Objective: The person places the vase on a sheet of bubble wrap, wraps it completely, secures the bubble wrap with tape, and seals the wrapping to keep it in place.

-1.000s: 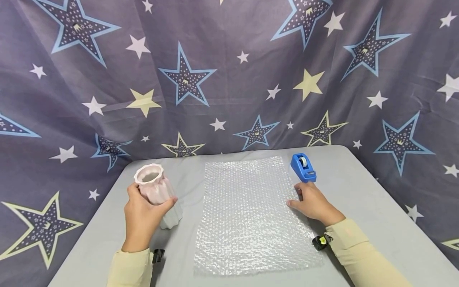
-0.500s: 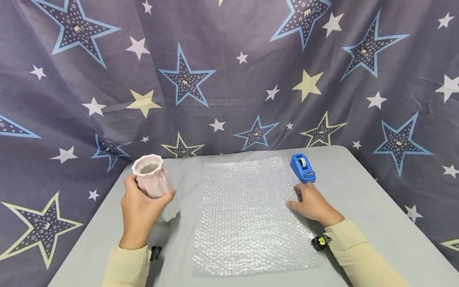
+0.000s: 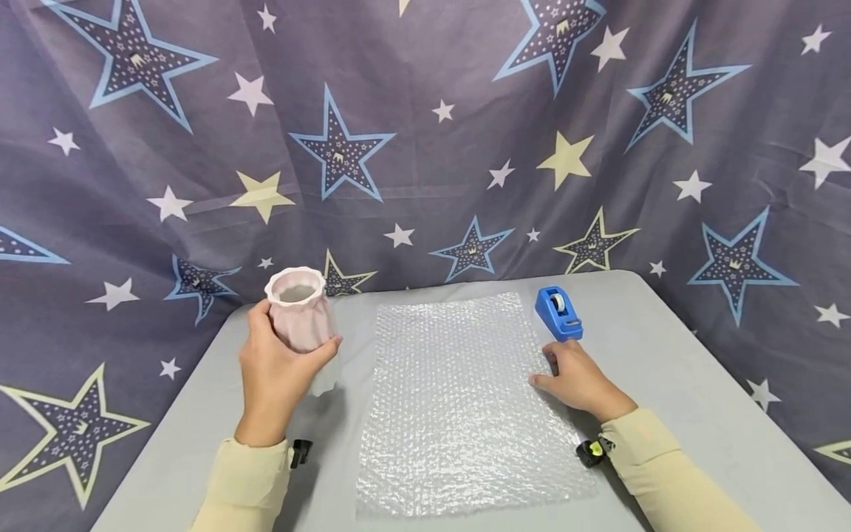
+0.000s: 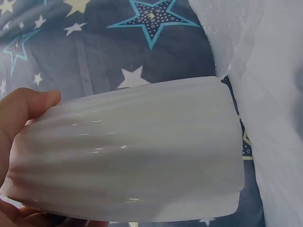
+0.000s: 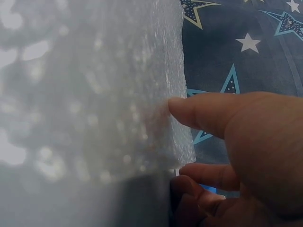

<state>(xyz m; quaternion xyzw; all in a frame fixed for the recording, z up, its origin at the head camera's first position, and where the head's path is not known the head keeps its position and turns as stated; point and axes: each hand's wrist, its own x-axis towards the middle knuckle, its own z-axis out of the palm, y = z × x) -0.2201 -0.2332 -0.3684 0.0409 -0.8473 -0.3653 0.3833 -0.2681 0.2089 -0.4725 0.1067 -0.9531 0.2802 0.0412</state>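
Note:
My left hand (image 3: 275, 377) grips a fluted vase (image 3: 302, 321) around its upper body, thumb on the right side. The vase is pink at the scalloped rim and fades to white at the base. It is held above the table, tilted slightly, its mouth up. In the left wrist view the pale ribbed side of the vase (image 4: 137, 156) fills the middle. A sheet of bubble wrap (image 3: 459, 414) lies flat at the table's centre. My right hand (image 3: 581, 380) rests at its right edge with fingers loosely bent; in the right wrist view the thumb touches the bubble wrap (image 5: 94, 85).
A blue tape dispenser (image 3: 560, 314) with a roll of tape stands just beyond my right fingers, near the sheet's far right corner. The table (image 3: 691, 399) has a grey cover. A star-patterned curtain (image 3: 412, 177) hangs behind and at both sides.
My left hand has raised the vase off the table, first straight up, then slightly to the right. The right hand and the bubble wrap have stayed in place.

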